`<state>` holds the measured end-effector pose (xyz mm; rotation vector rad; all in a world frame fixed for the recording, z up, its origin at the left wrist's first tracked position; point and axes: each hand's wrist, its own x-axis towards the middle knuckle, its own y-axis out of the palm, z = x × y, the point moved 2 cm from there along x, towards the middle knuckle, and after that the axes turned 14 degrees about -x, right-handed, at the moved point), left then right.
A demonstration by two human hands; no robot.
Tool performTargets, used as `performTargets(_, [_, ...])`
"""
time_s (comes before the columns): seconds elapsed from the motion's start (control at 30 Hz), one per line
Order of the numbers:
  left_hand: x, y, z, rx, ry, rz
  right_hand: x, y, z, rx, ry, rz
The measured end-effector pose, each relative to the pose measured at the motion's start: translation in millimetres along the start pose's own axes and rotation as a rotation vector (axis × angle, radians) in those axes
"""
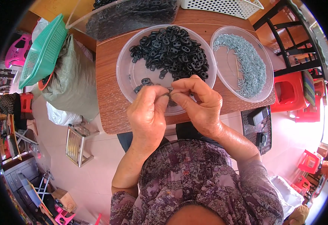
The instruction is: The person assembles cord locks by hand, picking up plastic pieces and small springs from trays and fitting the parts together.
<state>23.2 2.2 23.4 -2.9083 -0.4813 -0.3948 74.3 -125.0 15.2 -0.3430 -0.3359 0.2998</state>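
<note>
We count two hands at work over one small wooden table [107, 93]. The left hand [147, 112] and the right hand [199, 103] meet fingertip to fingertip above the table's near edge, and both pinch shut on one small black plastic piece [170, 93], which is mostly hidden between the fingertips.

We count two round clear plastic lids lying side by side as trays. The larger clear tray [124, 77], at the table's centre, holds a heap of black oval plastic pieces [171, 50] banked against its far side; too many to count. Three or four strays lie apart on its bare near-left floor, just beyond the left thumb. The second clear tray [268, 80], at the right edge and overhanging it slightly, holds a crescent of small grey metal pins [246, 63], also beyond counting; its left half is bare.

At the far edge we see one clear tub of more black pieces [130, 15] and one white perforated basket [224, 6]. The two trays nearly touch; bare wood shows along the table's left edge and near-left corner.

Off the table to the left, one green basket [44, 50] rests on a grey sack [74, 82]. To the right stands one red plastic stool [289, 92].
</note>
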Motion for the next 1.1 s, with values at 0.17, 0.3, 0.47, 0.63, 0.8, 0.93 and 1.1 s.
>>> performTargets(0.17, [0.1,0.1,-0.3,0.087,0.080,-0.003,0.4,-1.3,1.8,-0.072,-0.052,0.005])
performTargets(0.3, [1.8,0.0,-3.3,0.023,0.062,-0.046,0.9,-1.2,3.6,-0.067,-0.073,0.002])
performTargets(0.47, [0.8,-0.9,-2.0,-0.025,0.037,-0.055,1.3,-0.2,1.7,-0.036,-0.052,0.002])
performTargets(0.63, [0.9,-4.4,-2.4,-0.029,0.010,-0.057,0.5,1.0,-1.9,0.005,-0.039,-0.008])
performTargets(0.8, [1.1,-4.0,-2.1,-0.034,0.023,-0.059,0.4,1.9,-1.3,0.013,-0.034,0.002])
performTargets(0.93, [0.3,-4.6,-2.6,0.032,0.046,-0.031,0.3,1.3,-1.8,-0.020,-0.038,0.010])
performTargets(1.1, [0.1,-4.7,-3.4,0.082,0.043,-0.005,0.3,1.2,-0.9,-0.020,-0.023,0.019])
